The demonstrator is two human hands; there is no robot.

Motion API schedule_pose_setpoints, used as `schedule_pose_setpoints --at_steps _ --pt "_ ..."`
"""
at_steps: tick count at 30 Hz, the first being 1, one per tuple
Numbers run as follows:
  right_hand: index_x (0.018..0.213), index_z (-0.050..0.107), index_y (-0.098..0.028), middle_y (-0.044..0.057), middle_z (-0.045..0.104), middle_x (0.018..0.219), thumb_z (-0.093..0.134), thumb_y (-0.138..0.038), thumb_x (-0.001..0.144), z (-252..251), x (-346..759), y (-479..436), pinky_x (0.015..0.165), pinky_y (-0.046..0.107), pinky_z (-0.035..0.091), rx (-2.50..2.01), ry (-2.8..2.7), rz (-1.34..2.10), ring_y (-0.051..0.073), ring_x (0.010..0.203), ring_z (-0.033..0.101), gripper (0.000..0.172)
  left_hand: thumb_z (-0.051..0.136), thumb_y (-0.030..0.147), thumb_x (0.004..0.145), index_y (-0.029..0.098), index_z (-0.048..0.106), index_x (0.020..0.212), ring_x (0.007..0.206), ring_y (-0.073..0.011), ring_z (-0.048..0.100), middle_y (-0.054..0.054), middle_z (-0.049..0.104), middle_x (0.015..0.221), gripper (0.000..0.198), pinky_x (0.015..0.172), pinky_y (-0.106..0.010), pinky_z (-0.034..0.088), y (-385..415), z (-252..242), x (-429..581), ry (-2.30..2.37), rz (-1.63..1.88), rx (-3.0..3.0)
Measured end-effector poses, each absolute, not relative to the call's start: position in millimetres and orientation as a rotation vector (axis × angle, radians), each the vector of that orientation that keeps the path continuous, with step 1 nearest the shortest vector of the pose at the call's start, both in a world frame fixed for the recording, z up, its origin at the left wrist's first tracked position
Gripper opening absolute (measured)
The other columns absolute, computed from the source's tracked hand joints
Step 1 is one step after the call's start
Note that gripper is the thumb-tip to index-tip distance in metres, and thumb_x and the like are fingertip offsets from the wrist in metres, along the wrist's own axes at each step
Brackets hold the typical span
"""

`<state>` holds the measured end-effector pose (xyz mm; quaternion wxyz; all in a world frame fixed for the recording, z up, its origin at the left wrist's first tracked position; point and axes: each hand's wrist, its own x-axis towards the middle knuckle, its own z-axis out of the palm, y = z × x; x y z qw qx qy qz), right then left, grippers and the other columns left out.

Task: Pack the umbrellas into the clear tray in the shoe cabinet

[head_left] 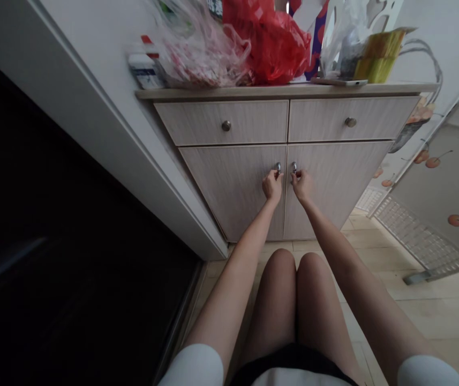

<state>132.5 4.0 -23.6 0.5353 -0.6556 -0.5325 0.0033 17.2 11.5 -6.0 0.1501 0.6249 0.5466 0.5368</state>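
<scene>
A pale wood-grain cabinet has two lower doors, both closed, with two drawers above them. On the left door [233, 187], my left hand [272, 186] has its fingers closed on the small metal handle [278, 166] near the middle seam. My right hand [302, 186] pinches the matching handle [294, 166] on the right door [333, 182]. The two hands are close together but apart, one on each side of the seam.
Plastic bags, including a red bag [271, 45], a white bottle [145, 71], a yellow container [380, 56] and a flat device [339, 82] lie on the cabinet top [213, 93]. A dark door [72, 241] stands left, a cherry-patterned panel [434, 198] right. My knees are below the hands.
</scene>
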Motion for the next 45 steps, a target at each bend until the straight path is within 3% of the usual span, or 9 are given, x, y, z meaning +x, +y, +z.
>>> schedule_pose_setpoints --at_steps 12,17,21,25,28,33,40,43,45 --pt "0.094 0.061 -0.016 0.012 0.069 0.088 0.052 -0.04 0.09 -16 131 6 0.075 0.033 0.044 -1.575 -1.223 0.231 0.021 0.078 0.063 0.026 0.067 0.019 0.087 0.017 0.071 0.1 0.088 -0.0186 0.069 -0.013 0.075 0.098 0.014 0.082 -0.029 0.048 16 0 15 1.555 1.473 1.83" --pt "0.116 0.058 -0.011 0.007 0.066 0.079 0.06 -0.045 0.084 -8 134 -9 0.071 0.031 0.045 -1.435 -1.128 0.341 0.019 0.073 0.061 0.046 0.071 0.019 0.083 0.015 0.069 0.116 0.083 -0.0166 0.067 -0.01 0.074 0.093 0.033 0.08 -0.027 0.047 -1 9 4 1.47 1.508 1.782" --pt "0.138 0.047 -0.017 -0.008 0.049 0.059 0.06 -0.036 0.08 2 140 -43 0.056 0.024 0.037 -1.087 -1.069 0.674 0.011 0.054 0.045 0.063 0.069 0.017 0.082 0.017 0.052 0.139 0.053 -0.0088 0.05 0.007 0.055 0.056 0.06 0.062 -0.021 0.041 -29 17 -13 1.242 1.562 1.496" --pt "0.147 0.037 -0.034 -0.015 0.023 0.048 0.058 -0.023 0.073 15 151 -92 0.045 0.021 0.022 -0.609 -1.026 1.155 0.008 0.041 0.018 0.077 0.065 0.012 0.083 0.031 0.025 0.154 0.036 -0.0051 0.025 0.016 0.031 0.044 0.084 0.048 -0.019 0.027 -67 22 -35 0.563 1.255 1.192" --pt "0.144 0.039 -0.042 -0.016 0.014 0.047 0.057 -0.017 0.071 20 159 -120 0.042 0.021 0.014 -0.339 -0.977 1.363 0.007 0.039 0.006 0.079 0.058 0.013 0.088 0.036 0.027 0.153 0.033 -0.0046 0.016 0.016 0.023 0.044 0.075 0.046 -0.019 0.023 -89 19 -45 0.249 1.184 0.943" --pt "0.139 0.045 -0.042 -0.016 0.006 0.044 0.057 -0.019 0.072 15 163 -133 0.04 0.022 0.006 -0.282 -0.913 1.415 0.006 0.037 -0.001 0.072 0.048 0.016 0.095 0.034 0.038 0.148 0.032 -0.0048 0.007 0.014 0.015 0.044 0.057 0.043 -0.02 0.02 -101 4 -43 0.078 1.237 0.759" --pt "0.137 0.048 -0.038 -0.016 0.014 0.044 0.057 -0.027 0.076 5 166 -118 0.042 0.021 0.017 -0.419 -1.003 1.313 0.007 0.036 0.007 0.063 0.05 0.02 0.096 0.033 0.047 0.143 0.034 -0.0049 0.009 0.014 0.018 0.045 0.048 0.045 -0.019 0.024 -95 -2 -39 0.212 1.243 0.814" --pt "0.13 0.055 -0.03 -0.011 0.037 0.051 0.054 -0.034 0.08 -6 169 -93 0.047 0.022 0.031 -0.716 -1.093 1.015 0.009 0.042 0.029 0.049 0.056 0.022 0.093 0.028 0.057 0.132 0.036 -0.0047 0.02 0.013 0.026 0.047 0.039 0.048 -0.019 0.028 -72 -5 -31 0.5 1.298 0.925" --pt "0.119 0.061 -0.024 -0.003 0.057 0.069 0.055 -0.039 0.081 -15 168 -71 0.057 0.025 0.041 -0.988 -1.184 0.703 0.012 0.056 0.047 0.041 0.059 0.026 0.092 0.02 0.065 0.113 0.041 -0.0054 0.034 0.01 0.038 0.052 0.023 0.053 -0.019 0.034 -49 -8 -22 0.821 1.396 1.031"
